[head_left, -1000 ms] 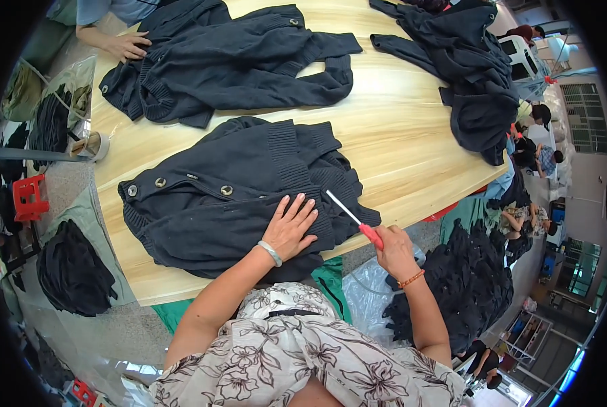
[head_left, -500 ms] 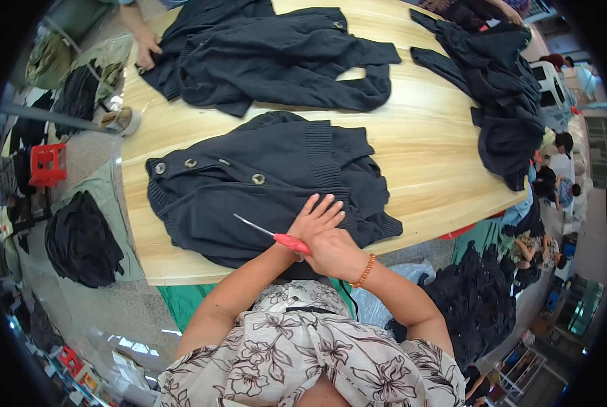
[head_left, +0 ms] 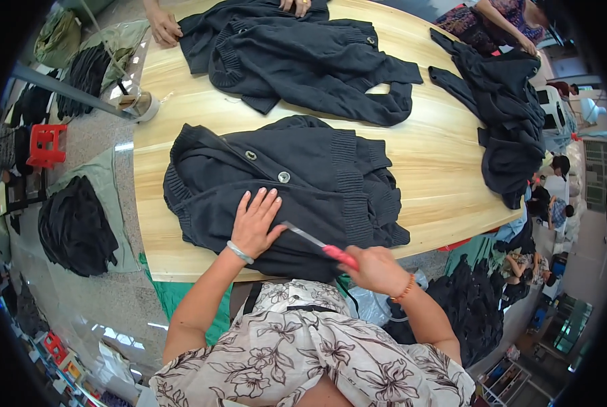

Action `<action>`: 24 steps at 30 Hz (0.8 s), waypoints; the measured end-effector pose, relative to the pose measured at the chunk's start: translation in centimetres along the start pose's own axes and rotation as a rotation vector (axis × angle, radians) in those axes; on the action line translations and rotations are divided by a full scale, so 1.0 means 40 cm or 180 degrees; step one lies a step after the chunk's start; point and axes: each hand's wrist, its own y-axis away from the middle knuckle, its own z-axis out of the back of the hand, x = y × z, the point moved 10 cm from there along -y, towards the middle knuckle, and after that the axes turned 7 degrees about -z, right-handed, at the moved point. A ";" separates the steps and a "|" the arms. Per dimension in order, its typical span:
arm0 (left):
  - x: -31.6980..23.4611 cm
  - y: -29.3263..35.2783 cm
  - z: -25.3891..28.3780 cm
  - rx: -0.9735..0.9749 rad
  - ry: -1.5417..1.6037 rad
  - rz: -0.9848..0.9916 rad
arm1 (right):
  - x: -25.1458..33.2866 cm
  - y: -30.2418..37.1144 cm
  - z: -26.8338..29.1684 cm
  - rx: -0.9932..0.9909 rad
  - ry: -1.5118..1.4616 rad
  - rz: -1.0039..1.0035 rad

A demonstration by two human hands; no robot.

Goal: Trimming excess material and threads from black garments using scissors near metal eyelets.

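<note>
A dark knitted cardigan (head_left: 296,180) with round buttons and ribbed edges lies folded on the wooden table before me. My left hand (head_left: 254,220) rests flat on its front, fingers spread, below the buttons. In my right hand (head_left: 378,269) is a red-handled tool (head_left: 340,256) with a long thin metal end; whether it is a single blade or closed scissors I cannot tell. Its tip points left, close to my left thumb, over the cardigan's lower part. My right fingers wrap round the handle, near the table's front edge.
Across the wooden table (head_left: 446,142), a co-worker's hands (head_left: 166,27) touch another dark cardigan (head_left: 317,64). More dark garments (head_left: 510,115) lie at the right, beside another person. A cup-like container (head_left: 140,106) stands by the left edge. Dark heaps (head_left: 79,227) and a red stool (head_left: 48,145) are on the floor.
My left hand has moved left and lies flat on the cardigan. My right hand has drawn away to the right with the tool. The cardigan's collar flap is folded differently.
</note>
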 end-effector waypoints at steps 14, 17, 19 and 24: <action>0.460 0.074 0.266 -0.1297 -0.0989 0.0948 | -0.340 -0.114 0.120 -0.2145 -0.0581 -0.1551; 0.616 0.026 0.213 -0.1010 -0.0827 0.1326 | -0.331 -0.154 0.079 -0.2200 -0.0949 -0.1119; 0.686 0.004 0.182 -0.0831 -0.0556 0.1459 | -0.323 -0.159 0.045 -0.2025 -0.1024 -0.1168; 0.726 0.013 0.171 -0.0672 0.0270 0.1411 | -0.218 -0.012 -0.053 -0.0147 -0.2302 -0.0572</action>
